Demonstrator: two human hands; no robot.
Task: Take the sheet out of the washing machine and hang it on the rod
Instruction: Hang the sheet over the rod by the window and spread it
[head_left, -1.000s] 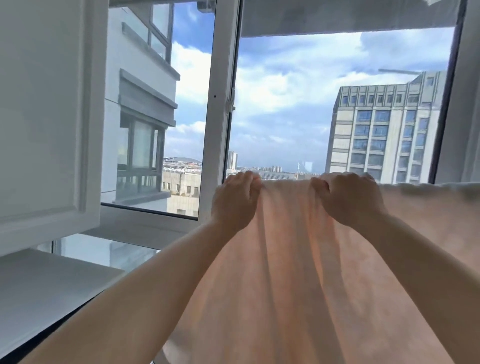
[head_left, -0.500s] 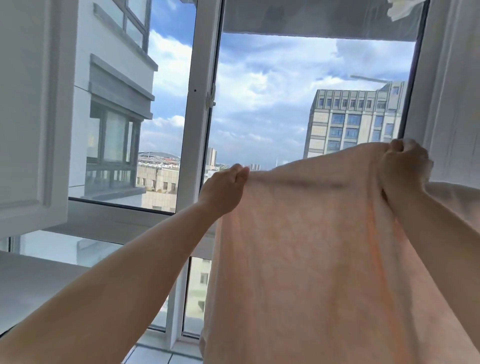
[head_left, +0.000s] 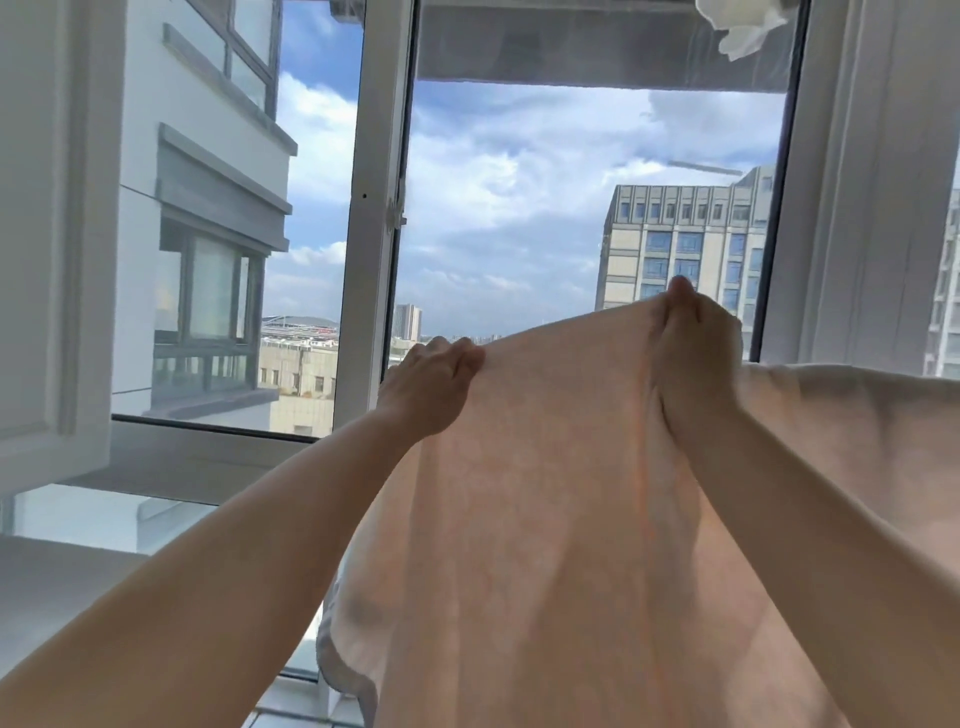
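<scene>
A pale peach sheet (head_left: 545, 509) hangs in front of me and fills the lower right of the head view. My left hand (head_left: 434, 387) grips its top edge at the left. My right hand (head_left: 693, 353) grips the same edge further right and a little higher, fingers curled over the fold. More of the sheet (head_left: 852, 415) runs off to the right at about hand height, draped over something hidden beneath it. I cannot see the rod or the washing machine.
A large window with a white frame (head_left: 371, 208) stands straight ahead, with buildings and sky beyond. A white cabinet door (head_left: 49, 234) stands at the left above a white ledge (head_left: 57, 582). A white cloth (head_left: 745, 26) hangs at the top right.
My hands first spread apart along the sheet's edge, the right one rising to the right. Since then the right hand has come back left and down, closer to the left hand.
</scene>
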